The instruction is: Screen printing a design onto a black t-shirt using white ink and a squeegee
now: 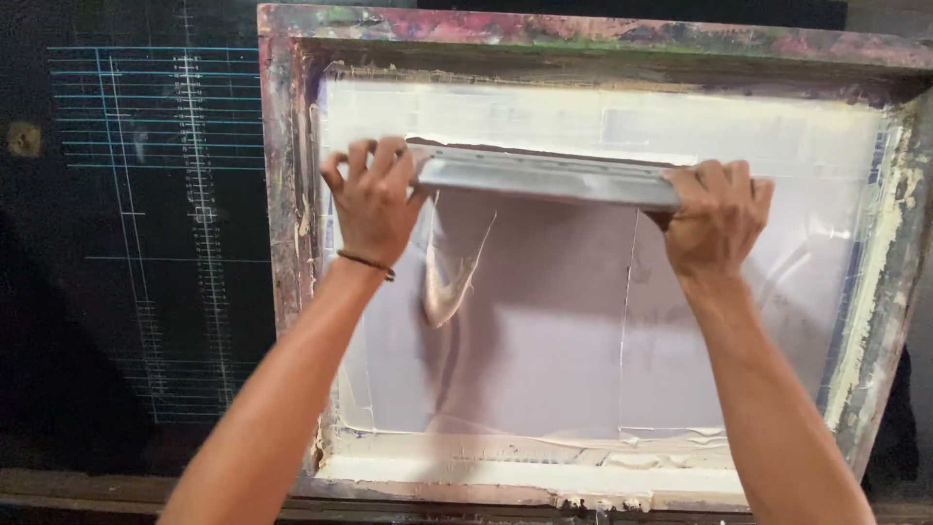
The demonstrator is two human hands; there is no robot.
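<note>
Hands gripping long flat squeegee, paint-crusted screen frame

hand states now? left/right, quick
Left hand: closed on the left end of the squeegee.
Right hand: closed on its right end.

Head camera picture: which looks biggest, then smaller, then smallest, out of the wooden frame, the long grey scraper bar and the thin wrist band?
1. The wooden frame, by far the biggest.
2. The grey scraper bar, held at each end by the left hand and right hand.
3. The wrist band.
</note>
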